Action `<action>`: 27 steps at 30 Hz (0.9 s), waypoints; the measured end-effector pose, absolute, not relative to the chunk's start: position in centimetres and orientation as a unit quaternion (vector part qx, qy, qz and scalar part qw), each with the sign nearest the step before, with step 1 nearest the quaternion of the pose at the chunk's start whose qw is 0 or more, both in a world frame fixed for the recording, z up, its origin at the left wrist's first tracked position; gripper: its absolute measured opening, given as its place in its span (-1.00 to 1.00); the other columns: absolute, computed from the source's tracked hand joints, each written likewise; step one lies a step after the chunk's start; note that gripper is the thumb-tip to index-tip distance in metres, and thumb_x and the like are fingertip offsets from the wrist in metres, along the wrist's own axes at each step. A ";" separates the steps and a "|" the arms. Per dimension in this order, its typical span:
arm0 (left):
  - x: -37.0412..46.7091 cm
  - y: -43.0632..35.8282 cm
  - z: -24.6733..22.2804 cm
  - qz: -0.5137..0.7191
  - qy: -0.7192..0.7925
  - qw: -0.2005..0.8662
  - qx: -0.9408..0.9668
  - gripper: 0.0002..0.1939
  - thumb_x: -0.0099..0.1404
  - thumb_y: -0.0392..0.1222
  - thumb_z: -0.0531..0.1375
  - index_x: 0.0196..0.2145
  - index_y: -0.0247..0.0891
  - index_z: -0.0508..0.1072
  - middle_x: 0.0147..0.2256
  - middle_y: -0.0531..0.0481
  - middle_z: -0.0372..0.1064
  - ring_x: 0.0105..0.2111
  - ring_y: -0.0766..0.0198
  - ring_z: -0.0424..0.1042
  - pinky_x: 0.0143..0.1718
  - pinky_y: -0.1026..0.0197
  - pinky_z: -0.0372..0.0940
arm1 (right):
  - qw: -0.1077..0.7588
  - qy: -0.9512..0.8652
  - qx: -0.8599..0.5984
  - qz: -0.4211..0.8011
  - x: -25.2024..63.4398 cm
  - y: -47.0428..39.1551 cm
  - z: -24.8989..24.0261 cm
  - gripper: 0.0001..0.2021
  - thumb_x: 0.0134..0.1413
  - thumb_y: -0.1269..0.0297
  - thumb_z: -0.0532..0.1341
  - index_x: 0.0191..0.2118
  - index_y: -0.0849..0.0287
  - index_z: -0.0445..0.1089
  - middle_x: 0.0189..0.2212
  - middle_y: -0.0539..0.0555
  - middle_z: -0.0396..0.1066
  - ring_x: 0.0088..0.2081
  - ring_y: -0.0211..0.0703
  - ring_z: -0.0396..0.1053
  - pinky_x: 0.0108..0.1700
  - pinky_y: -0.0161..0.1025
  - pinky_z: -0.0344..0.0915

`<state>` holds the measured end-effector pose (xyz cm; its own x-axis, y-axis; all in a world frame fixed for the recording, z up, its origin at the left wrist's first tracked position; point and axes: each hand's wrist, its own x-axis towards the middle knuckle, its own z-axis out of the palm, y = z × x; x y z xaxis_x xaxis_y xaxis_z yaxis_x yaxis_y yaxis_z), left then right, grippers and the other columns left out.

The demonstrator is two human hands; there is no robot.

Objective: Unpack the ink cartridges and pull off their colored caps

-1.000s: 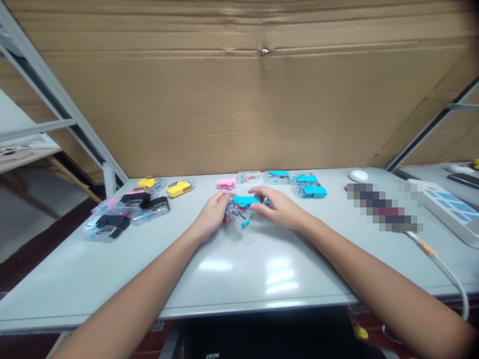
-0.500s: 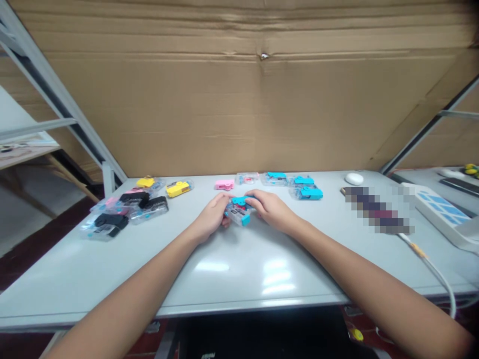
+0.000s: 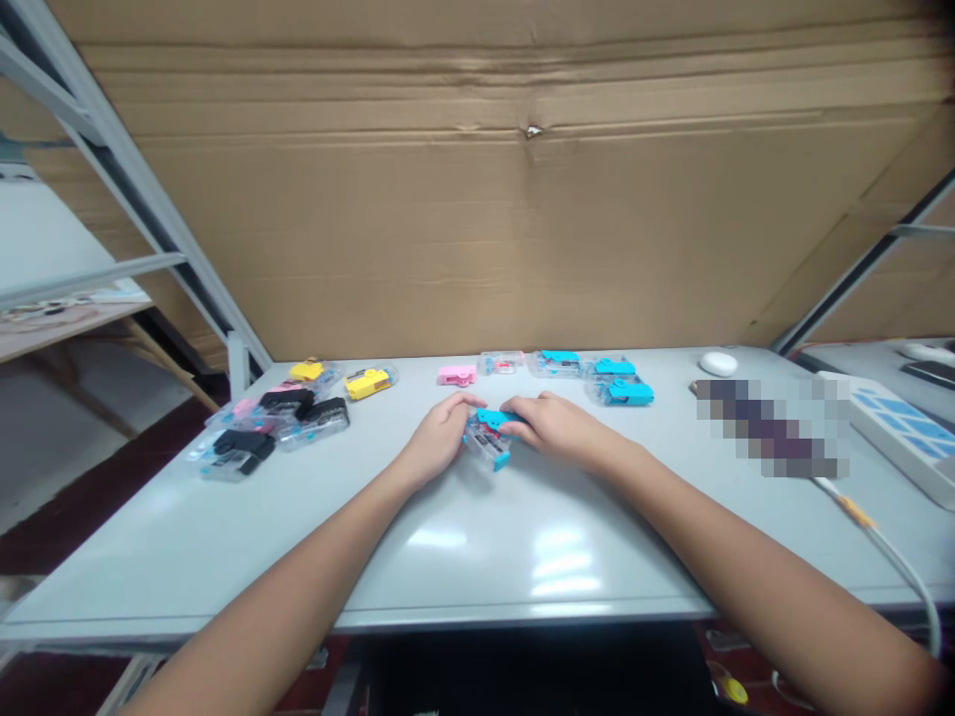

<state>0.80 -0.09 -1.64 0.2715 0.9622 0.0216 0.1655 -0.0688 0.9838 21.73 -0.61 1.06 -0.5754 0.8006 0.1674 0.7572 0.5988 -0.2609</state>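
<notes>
Between both hands is a small clear plastic case with a blue cover [image 3: 488, 447], its exact kind unclear; red parts show inside it. My left hand [image 3: 442, 438] grips its left side, fingers partly hidden behind it. My right hand [image 3: 548, 426] pinches the blue cover from the right with thumb and fingers. Just beyond the hands lie a pink cover piece [image 3: 457, 375] and a clear case with a pink edge [image 3: 501, 362]. Several similar blue-covered cases [image 3: 628, 392] rest behind my right hand.
At the left lie black-covered cases [image 3: 243, 452] and yellow-covered ones [image 3: 369, 383]. A white rounded object [image 3: 718, 364], a blurred-out item with a white cable [image 3: 887, 547] and a white power strip [image 3: 895, 418] occupy the right. Cardboard [image 3: 448, 219] walls off the table's back.
The whole view has shifted, so the table's things appear slightly to the right. Both hands keep hold of the blue-covered case, and my right fingers have shifted a little over its cover.
</notes>
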 end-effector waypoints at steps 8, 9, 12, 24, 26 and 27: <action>0.7 0.2 -1.7 0.407 0.477 0.430 0.650 -0.72 0.32 -0.16 -0.05 -0.20 -0.23 0.43 -0.44 0.06 0.34 -0.55 0.32 0.23 -0.55 0.32 0.11 | 0.090 -0.877 -0.471 -0.035 20.5 -1.1 1.5 -0.66 0.37 0.10 0.00 -0.17 0.22 0.41 -0.35 0.20 0.53 -0.31 0.01 0.38 -0.17 -0.15 0.11; 0.7 0.2 -1.8 0.407 0.476 0.426 0.653 -0.71 0.33 -0.17 -0.06 -0.21 -0.23 0.43 -0.45 0.06 0.34 -0.55 0.31 0.23 -0.53 0.31 0.13 | 0.084 -0.881 -0.464 -0.042 20.6 -1.0 1.5 -0.65 0.37 0.09 0.00 -0.19 0.23 0.42 -0.38 0.19 0.53 -0.34 0.01 0.39 -0.16 -0.15 0.10; 0.7 0.3 -1.9 0.408 0.468 0.404 0.672 -0.73 0.32 -0.20 -0.04 -0.24 -0.22 0.44 -0.42 0.05 0.37 -0.46 0.26 0.30 -0.41 0.28 0.20 | 0.066 -0.904 -0.413 -0.084 20.9 -0.9 1.6 -0.61 0.37 0.06 -0.01 -0.20 0.25 0.43 -0.40 0.19 0.52 -0.36 -0.02 0.40 -0.13 -0.13 0.09; 0.4 0.1 -2.0 0.421 0.464 0.401 0.669 -0.74 0.38 -0.15 -0.04 -0.16 -0.21 0.40 -0.37 0.04 0.37 -0.42 0.25 0.31 -0.33 0.26 0.21 | 0.076 -0.922 -0.343 -0.165 20.4 -0.6 0.1 -0.59 0.42 0.25 -0.10 0.19 0.29 0.27 -0.33 0.21 0.50 -0.36 -0.07 0.40 -0.23 -0.16 0.11; 0.5 0.0 -2.1 0.421 0.467 0.418 0.656 -0.75 0.37 -0.13 -0.04 -0.16 -0.20 0.40 -0.42 0.06 0.35 -0.49 0.28 0.27 -0.40 0.27 0.20 | 0.077 -0.920 -0.353 -0.153 20.4 -0.6 0.2 -0.62 0.41 0.25 -0.08 0.13 0.28 0.33 -0.35 0.20 0.49 -0.38 -0.08 0.40 -0.22 -0.16 0.13; 0.5 0.0 -2.1 0.422 0.468 0.427 0.649 -0.75 0.37 -0.13 -0.04 -0.17 -0.20 0.40 -0.44 0.07 0.34 -0.52 0.29 0.25 -0.43 0.28 0.18 | 0.078 -0.919 -0.358 -0.143 20.4 -0.5 0.3 -0.63 0.41 0.24 -0.07 0.11 0.27 0.35 -0.34 0.19 0.49 -0.39 -0.09 0.39 -0.23 -0.17 0.14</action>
<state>0.53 0.05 -2.13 0.2061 0.9673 0.1477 0.2474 -0.1975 0.9486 20.37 -0.54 0.30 -0.7311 0.6364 0.2459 0.6810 0.7026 0.2064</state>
